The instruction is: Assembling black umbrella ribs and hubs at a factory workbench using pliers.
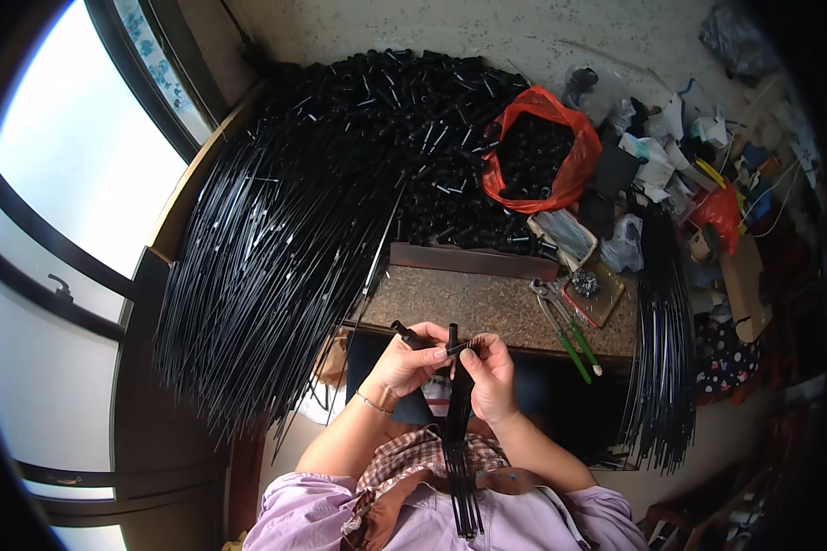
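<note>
The lilac shirt [515, 523] lies nearest the camera. A narrow bundle of black strips [461, 468] hangs before it, on the near side of the workbench [450, 292]. The left hand [401, 367], in front of the workbench edge, has its fingers curled around a short black tubular piece [404, 331]. The right hand [493, 378], beside it, has thumb and forefinger pinched on a dark strip at the top of the bundle. A slim black tube [453, 334] stands upright between the hands.

Status, by judgement: the unit in hand is partway; the hands are engaged at its upper end. Much loose stock remains: a heap of short black pieces [377, 101] at the workbench's rear, and more in the red bag [586, 151] at its rear right. Whether the long sheaf [257, 266] at its left and the smaller sheaf [662, 358] at its right are finished or waiting cannot be determined.

The fingers mask the joint between strip and bundle. The pieces deep in the bag are indistinct.
</note>
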`<state>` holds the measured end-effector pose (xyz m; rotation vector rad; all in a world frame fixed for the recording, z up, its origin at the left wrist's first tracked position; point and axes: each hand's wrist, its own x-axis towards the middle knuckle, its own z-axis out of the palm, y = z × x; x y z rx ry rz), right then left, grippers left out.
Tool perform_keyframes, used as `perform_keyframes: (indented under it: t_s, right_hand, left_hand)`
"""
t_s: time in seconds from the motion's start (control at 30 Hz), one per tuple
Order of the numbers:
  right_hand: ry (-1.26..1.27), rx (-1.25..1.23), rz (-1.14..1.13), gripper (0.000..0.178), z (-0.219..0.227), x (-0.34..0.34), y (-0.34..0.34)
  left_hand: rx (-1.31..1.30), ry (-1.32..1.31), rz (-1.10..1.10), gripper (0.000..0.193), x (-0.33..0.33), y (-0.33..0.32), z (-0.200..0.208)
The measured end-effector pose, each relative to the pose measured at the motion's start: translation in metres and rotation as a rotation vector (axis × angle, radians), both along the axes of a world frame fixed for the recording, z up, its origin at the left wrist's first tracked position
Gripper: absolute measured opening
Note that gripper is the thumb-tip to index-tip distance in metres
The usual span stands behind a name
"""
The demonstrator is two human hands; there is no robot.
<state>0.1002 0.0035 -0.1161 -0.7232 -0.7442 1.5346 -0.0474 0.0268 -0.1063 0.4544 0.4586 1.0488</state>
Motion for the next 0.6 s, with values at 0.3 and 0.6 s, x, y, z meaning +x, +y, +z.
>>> perform_keyframes:
  t_s: [0.3,0.6]
  right_hand:
    - [-0.038,0.001,-0.056,0.018,0.002,0.000,-0.001]
    - [0.103,-0.101,0.215,0.015,-0.008,0.007,0.004]
  left_hand:
    - [0.428,0.550,0.238,0.041,0.008,-0.016,0.011]
    - [0.099,0.135,0.178,0.026,0.013,-0.018,0.001]
